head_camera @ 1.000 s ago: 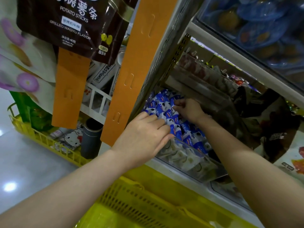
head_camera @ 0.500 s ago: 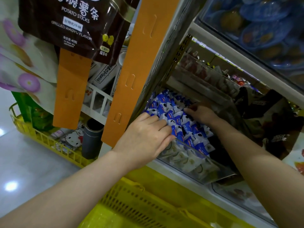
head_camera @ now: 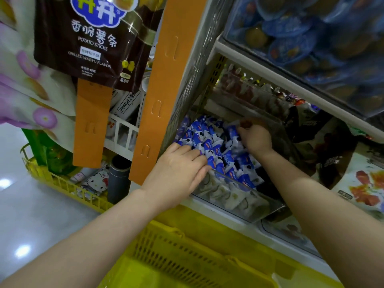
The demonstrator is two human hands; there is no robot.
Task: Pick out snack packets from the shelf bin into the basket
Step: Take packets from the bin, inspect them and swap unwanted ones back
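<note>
Small blue-and-white snack packets (head_camera: 209, 142) fill a clear plastic shelf bin (head_camera: 239, 196) on a low shelf. My left hand (head_camera: 178, 173) lies flat at the bin's front left corner, its straight fingers resting on the nearest packets and the rim. My right hand (head_camera: 256, 139) is deeper in the bin at the back right. Its fingers curl down into the pile and close on packets there; the fingertips are hidden among the wrappers. The yellow plastic basket (head_camera: 187, 256) sits directly below the bin, under both forearms.
A brown potato-sticks bag (head_camera: 93, 38) and orange hanging strips (head_camera: 166, 80) hang to the left of the shelf post. A second yellow basket (head_camera: 62, 183) with small goods stands at floor level on the left. Dark packets (head_camera: 311, 146) fill the neighbouring bin; blue packs (head_camera: 311, 28) sit on the shelf above.
My right hand has slid to the right and further back over the pile, and its fingers have curled into the packets. My left hand has stayed at the bin's front corner.
</note>
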